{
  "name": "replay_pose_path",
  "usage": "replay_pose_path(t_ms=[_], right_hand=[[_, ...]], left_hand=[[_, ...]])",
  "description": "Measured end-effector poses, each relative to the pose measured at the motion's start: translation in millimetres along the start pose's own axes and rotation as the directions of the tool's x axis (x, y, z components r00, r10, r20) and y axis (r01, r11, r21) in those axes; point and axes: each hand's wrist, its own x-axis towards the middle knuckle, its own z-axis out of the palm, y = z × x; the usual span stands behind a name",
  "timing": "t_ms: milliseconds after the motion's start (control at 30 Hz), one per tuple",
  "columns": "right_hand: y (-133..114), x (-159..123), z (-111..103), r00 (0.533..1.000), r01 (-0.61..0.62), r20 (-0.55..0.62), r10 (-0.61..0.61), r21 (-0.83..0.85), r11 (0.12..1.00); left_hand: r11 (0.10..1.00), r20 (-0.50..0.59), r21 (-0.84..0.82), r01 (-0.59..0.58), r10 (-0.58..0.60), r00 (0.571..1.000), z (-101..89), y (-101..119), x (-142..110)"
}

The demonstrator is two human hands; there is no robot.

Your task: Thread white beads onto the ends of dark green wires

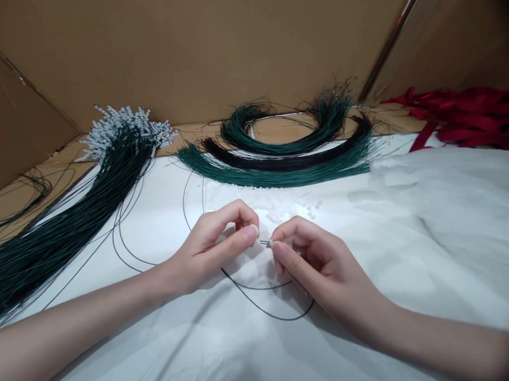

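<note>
A thin dark cord (pixel 282 320) loops below my hands on the white surface. My left hand (pixel 218 240) is closed, its thumb and index finger pinching at the cord. Across a small gap, my right hand (pixel 315 258) pinches the same cord, with the other fingers curled. Two short parallel strands of it show between the fingertips. Something small and whitish sits at the right fingertips, too small to make out. Behind my hands, many small white pieces (pixel 276 206) lie scattered on the white surface.
At the left lies a thick bundle of dark green cords (pixel 80 205) with white beaded ends (pixel 123 129). Curved bundles of green cord (pixel 258 176) and black cord (pixel 278 162) lie at the back. Red ribbons (pixel 468 114) are heaped back right. Cardboard walls (pixel 213 45) enclose the area.
</note>
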Motion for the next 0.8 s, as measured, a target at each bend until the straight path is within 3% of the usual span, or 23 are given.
replay_pose_path(t_ms=[100,233,800], right_hand=[[0.5,0.2,-0.3,1.000,0.005,-0.006,-0.005,0.014,1.000],[1.6,0.4,-0.5,1.000,-0.003,-0.008,0.003,0.014,1.000],[1.1,-0.1,-0.3,1.000,-0.007,-0.011,0.007,-0.012,1.000]], left_hand=[[0.998,0.046,0.056,-0.020,0.018,0.999,-0.5,0.7,-0.4],[0.997,0.025,0.078,-0.016,0.014,1.000,0.3,0.2,0.0],[0.999,0.032,-0.003,0.045,-0.045,0.998,-2.6,0.6,0.5]])
